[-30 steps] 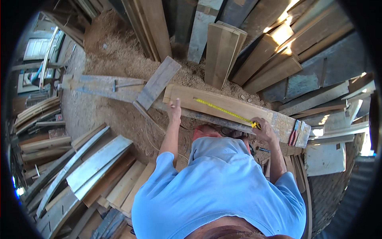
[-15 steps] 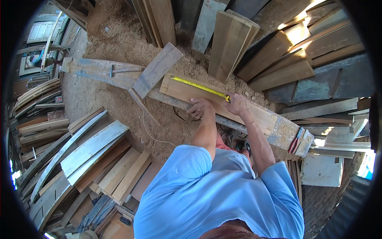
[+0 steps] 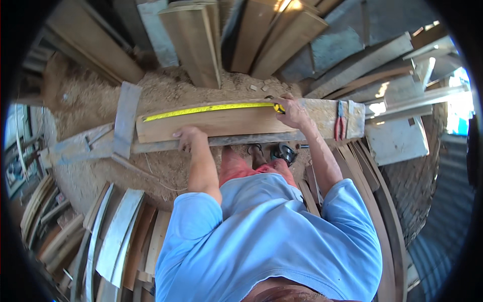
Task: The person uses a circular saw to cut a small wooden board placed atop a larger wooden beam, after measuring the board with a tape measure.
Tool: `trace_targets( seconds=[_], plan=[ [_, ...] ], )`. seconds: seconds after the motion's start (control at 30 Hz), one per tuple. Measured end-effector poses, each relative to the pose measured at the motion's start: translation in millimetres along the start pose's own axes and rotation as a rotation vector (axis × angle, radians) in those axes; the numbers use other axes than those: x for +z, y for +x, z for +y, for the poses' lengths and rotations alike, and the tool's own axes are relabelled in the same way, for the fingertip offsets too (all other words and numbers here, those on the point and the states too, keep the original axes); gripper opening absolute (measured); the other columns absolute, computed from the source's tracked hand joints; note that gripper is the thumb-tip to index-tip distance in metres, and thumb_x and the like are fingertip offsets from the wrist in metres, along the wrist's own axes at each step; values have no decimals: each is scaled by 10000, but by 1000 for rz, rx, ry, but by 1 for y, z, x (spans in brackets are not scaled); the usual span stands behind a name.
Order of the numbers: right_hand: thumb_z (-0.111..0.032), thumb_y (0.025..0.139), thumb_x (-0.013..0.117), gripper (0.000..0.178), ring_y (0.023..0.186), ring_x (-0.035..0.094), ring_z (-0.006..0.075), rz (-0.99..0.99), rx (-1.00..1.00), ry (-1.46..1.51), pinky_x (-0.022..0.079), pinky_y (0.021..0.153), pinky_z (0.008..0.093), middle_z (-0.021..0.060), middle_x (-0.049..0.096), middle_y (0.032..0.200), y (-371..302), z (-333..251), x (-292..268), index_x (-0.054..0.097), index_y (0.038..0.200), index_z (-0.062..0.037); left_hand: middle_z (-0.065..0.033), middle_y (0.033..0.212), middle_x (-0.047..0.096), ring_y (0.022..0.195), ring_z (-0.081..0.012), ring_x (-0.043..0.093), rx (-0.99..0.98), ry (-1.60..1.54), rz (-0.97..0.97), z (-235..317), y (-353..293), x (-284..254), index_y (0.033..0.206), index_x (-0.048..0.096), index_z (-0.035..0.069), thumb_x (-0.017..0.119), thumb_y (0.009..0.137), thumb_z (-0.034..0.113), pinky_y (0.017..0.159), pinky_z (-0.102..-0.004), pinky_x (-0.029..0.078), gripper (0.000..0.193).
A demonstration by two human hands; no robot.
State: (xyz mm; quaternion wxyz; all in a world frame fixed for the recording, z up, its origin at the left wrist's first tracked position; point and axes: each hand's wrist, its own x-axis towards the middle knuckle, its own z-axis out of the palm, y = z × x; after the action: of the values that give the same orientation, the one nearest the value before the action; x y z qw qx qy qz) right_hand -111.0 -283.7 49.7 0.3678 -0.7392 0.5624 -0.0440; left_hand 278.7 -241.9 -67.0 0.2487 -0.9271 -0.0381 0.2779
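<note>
A pale wooden board [image 3: 226,122] lies flat along a worn, grey bench plank [image 3: 355,128]. Along its top stretches the yellow blade of a tape measure [image 3: 206,108], running from near the board's left end to the yellow and black case. My right hand [image 3: 294,115] is closed around that case at the board's far edge. At the near edge, left of the middle, my left hand [image 3: 190,138] grips the board, thumb on top and fingers curled at the side. Red-handled pliers [image 3: 340,123] rest on the plank, right of my right hand.
A short grey board [image 3: 126,120] lies across the bench left of the pale board. Farther left is a slim hammer-like tool [image 3: 89,142]. Upright planks [image 3: 193,45] stand beyond the bench above sawdust-covered ground [image 3: 166,83]. Stacked boards [image 3: 118,236] fill the lower left.
The view has swung, so the bench now runs nearly level across it. My right hand has moved right along the board, and more tape is drawn out. My left hand stays at the near edge.
</note>
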Motion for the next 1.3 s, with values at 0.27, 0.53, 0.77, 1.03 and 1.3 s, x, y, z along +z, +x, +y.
trace_targets(
  seconds=[0.27, 0.53, 0.77, 1.03, 1.3],
  plan=[
    [-105, 769, 735, 533, 1276, 592, 372, 77, 99, 18, 484, 1111, 447, 187, 668, 1303, -45, 90, -37, 734, 1301, -148, -95, 1428, 682, 1314, -295, 645, 418, 1300, 13, 3, -1, -3, 1544, 521, 104, 340, 1086, 533, 1057, -617, 547, 653],
    [-111, 785, 738, 536, 1295, 572, 397, 86, 126, 64, 456, 1134, 462, 212, 624, 1365, -52, 101, -27, 725, 1319, -158, -106, 1548, 568, 1333, -366, 606, 483, 1137, 218, -8, 28, 13, 1562, 519, 111, 548, 1039, 394, 856, -616, 618, 595],
    [-102, 777, 731, 556, 1307, 561, 411, 116, 133, 95, 449, 1140, 471, 219, 604, 1389, -61, 113, -19, 714, 1330, -164, -141, 1656, 422, 1406, -439, 514, 435, 1148, 154, 5, 11, 12, 1617, 433, 105, 578, 1022, 373, 745, -585, 634, 669],
    [-98, 780, 709, 586, 1318, 542, 423, 118, 128, 70, 451, 1136, 486, 212, 579, 1422, -58, 104, -21, 689, 1360, -173, -138, 1628, 462, 1388, -407, 540, 444, 1174, 160, 2, 41, 17, 1610, 444, 100, 596, 1018, 363, 818, -580, 615, 666],
    [-106, 789, 705, 585, 1317, 538, 425, 148, 135, 71, 447, 1140, 490, 201, 586, 1425, -62, 111, -15, 683, 1367, -195, -61, 1574, 550, 1386, -327, 562, 515, 1353, 156, 4, -11, -2, 1574, 515, 129, 613, 1016, 351, 1052, -599, 529, 609]
  ],
)
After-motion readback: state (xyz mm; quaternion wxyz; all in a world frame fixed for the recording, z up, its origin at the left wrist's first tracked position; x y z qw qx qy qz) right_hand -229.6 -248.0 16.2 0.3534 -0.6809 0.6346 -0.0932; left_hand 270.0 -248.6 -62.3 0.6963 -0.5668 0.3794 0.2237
